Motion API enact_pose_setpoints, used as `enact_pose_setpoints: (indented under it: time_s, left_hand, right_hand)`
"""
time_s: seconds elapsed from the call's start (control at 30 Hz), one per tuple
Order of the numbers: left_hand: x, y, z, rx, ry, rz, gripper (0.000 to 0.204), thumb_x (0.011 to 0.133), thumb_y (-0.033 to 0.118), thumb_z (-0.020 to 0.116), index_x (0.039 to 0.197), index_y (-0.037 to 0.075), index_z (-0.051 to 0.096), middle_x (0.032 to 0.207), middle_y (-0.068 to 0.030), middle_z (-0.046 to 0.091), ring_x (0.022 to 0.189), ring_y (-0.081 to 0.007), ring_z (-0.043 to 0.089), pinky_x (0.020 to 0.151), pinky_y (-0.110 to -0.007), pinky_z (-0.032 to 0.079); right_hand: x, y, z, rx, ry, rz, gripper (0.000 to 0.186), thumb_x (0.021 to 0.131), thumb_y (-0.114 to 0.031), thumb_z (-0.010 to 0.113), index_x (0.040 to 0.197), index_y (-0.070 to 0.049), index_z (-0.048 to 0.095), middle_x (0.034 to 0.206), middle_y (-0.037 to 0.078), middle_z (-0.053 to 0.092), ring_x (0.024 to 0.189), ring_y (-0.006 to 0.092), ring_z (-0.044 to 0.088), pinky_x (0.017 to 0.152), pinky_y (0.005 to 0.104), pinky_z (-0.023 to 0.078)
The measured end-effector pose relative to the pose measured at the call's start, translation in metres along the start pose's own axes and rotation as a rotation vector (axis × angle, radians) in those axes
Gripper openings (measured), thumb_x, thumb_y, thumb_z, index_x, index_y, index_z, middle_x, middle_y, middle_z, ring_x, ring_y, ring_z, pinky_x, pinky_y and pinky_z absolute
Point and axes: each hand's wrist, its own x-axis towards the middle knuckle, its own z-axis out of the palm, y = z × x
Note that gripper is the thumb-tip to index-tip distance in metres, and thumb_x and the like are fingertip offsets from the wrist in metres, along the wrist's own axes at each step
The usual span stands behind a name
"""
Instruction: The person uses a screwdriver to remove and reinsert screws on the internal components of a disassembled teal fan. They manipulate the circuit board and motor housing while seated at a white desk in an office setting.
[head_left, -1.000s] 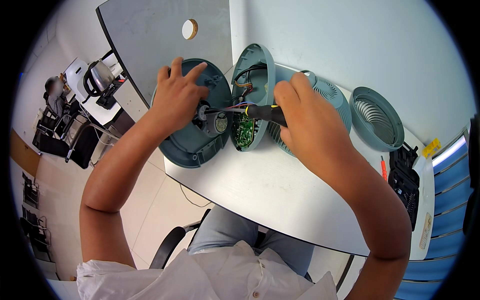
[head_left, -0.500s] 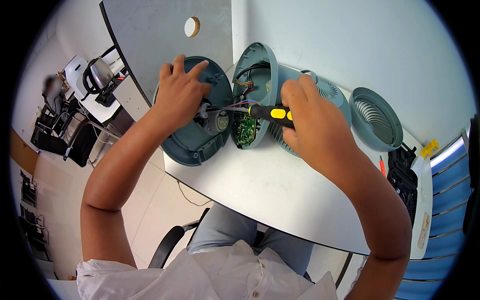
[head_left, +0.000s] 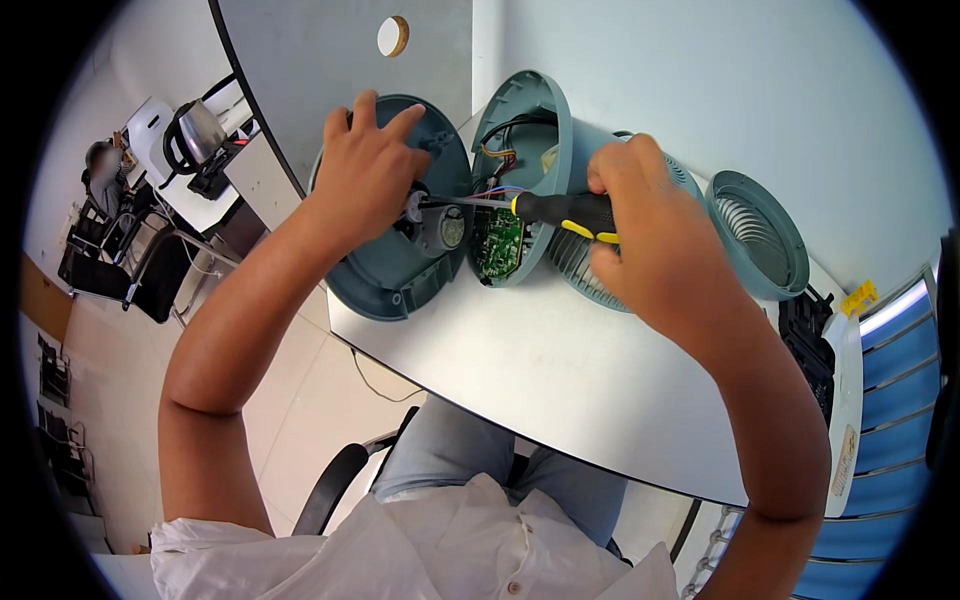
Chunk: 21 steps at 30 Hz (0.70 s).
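Note:
My right hand (head_left: 655,220) is wrapped round the black and yellow handle of a screwdriver (head_left: 560,210). The shaft points left, its tip at the small motor (head_left: 450,232) inside a round grey-green plastic base (head_left: 385,290). Over that base lies my left hand (head_left: 368,185), fingers spread and its lower side beside the motor; what the hidden fingertips touch cannot be made out. Between the hands stands an opened grey-green housing (head_left: 567,130), with a green circuit board (head_left: 500,243) and coloured wires (head_left: 505,158) running toward the base.
Behind my right hand is a ribbed fan grille (head_left: 585,270). A round grille ring (head_left: 760,235) leans farther right, near a black tool case (head_left: 808,345) and a yellow piece (head_left: 859,297). White table edge (head_left: 560,458) curves before me. A kettle (head_left: 195,135) and a seated person are far left.
The screwdriver handle has turned in my right hand, showing its yellow patches lower. My right hand has shifted slightly right and up; the left hand stays over the base.

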Motion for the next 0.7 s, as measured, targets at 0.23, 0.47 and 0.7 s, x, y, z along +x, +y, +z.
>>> enact_pose_setpoints:
  time_s: [0.23, 0.47, 0.7]
  left_hand:
    - [0.000, -0.002, 0.005, 0.026, 0.019, 0.012, 0.028, 0.057, 0.012, 0.079, 0.083, 0.020, 0.072, 0.140, -0.0028, 0.047, 0.129, -0.0388, 0.036, 0.097, -0.050, 0.035]
    - [0.004, -0.001, 0.007, -0.006, 0.030, -0.004, 0.027, 0.059, 0.009, 0.077, 0.084, 0.018, 0.072, 0.140, -0.0044, 0.047, 0.130, -0.0408, 0.036, 0.099, -0.052, 0.034]
    - [0.003, 0.004, -0.007, 0.020, -0.073, -0.039, 0.029, 0.059, 0.004, 0.078, 0.085, 0.014, 0.070, 0.143, -0.0032, 0.043, 0.132, -0.0385, 0.034, 0.102, -0.052, 0.033]
  right_hand:
    - [0.007, 0.007, -0.001, -0.055, 0.007, -0.044, 0.036, 0.081, -0.022, 0.069, 0.105, -0.006, 0.049, 0.087, 0.011, 0.057, 0.067, 0.0294, 0.060, 0.058, 0.0379, 0.048]
    - [0.013, -0.003, -0.022, -0.060, -0.175, 0.015, 0.037, 0.080, -0.024, 0.070, 0.101, -0.006, 0.046, 0.073, 0.013, 0.061, 0.071, 0.0340, 0.062, 0.062, 0.0408, 0.048]
    - [0.022, 0.006, -0.031, -0.098, -0.273, -0.037, 0.029, 0.079, -0.015, 0.067, 0.100, -0.002, 0.051, 0.078, 0.018, 0.064, 0.076, 0.0341, 0.064, 0.069, 0.0432, 0.050]
